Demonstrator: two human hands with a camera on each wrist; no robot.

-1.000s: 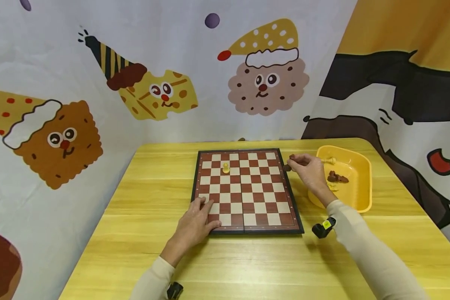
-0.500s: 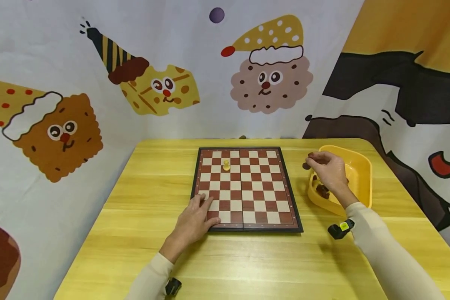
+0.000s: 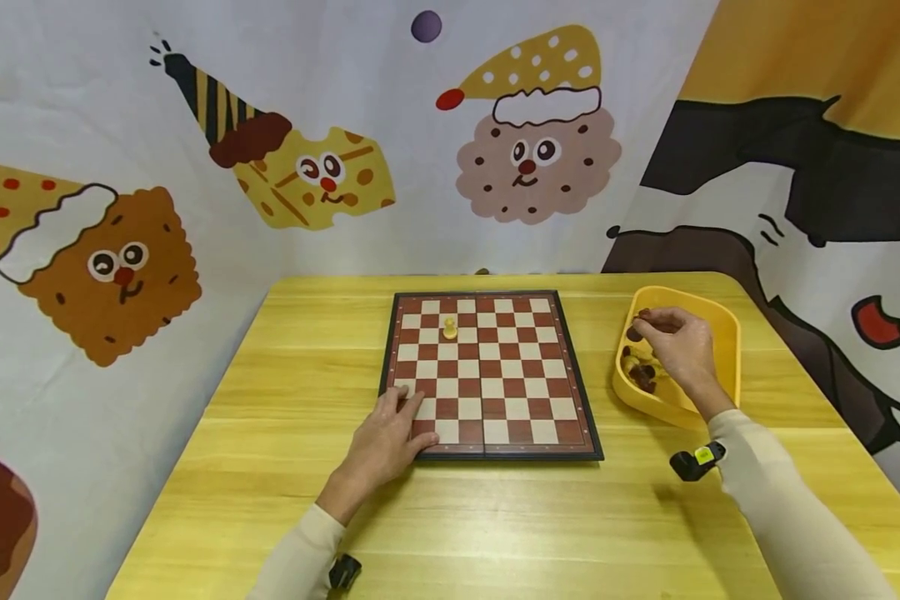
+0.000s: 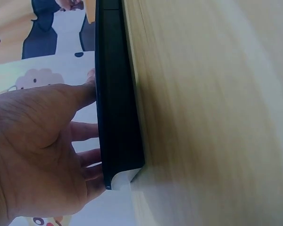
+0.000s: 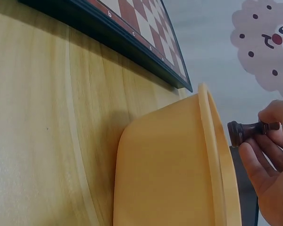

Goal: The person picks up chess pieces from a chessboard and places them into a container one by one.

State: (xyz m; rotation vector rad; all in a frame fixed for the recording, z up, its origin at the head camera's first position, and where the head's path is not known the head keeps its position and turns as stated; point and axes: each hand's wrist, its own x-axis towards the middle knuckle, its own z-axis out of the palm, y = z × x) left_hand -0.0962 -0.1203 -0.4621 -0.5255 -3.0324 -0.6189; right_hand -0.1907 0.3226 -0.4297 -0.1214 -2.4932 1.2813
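Observation:
A red and white chessboard (image 3: 504,385) lies on the table with a single pale yellow chess piece (image 3: 450,329) standing toward its far left. My left hand (image 3: 382,437) rests on the board's near left corner, fingers fairly straight. In the right wrist view, my right hand (image 5: 276,160) pinches a dark brown chess piece (image 5: 245,132) by its upper part, base pointing away from the fingers. That hand is over the yellow plastic bin (image 3: 732,367), right of the board. Several brown and yellow chess pieces (image 3: 641,375) lie inside; the hand hides part of the bin.
The wooden table (image 3: 480,533) extends in front of the board and to its left. A curtain with cartoon prints (image 3: 360,67) hangs close behind the table's far edge. The bin's raised wall (image 5: 162,169) stands near the board's right side.
My right hand has moved right, from beside the board's right edge to over the bin, still pinching the brown chess piece. The left hand stays on the board's corner.

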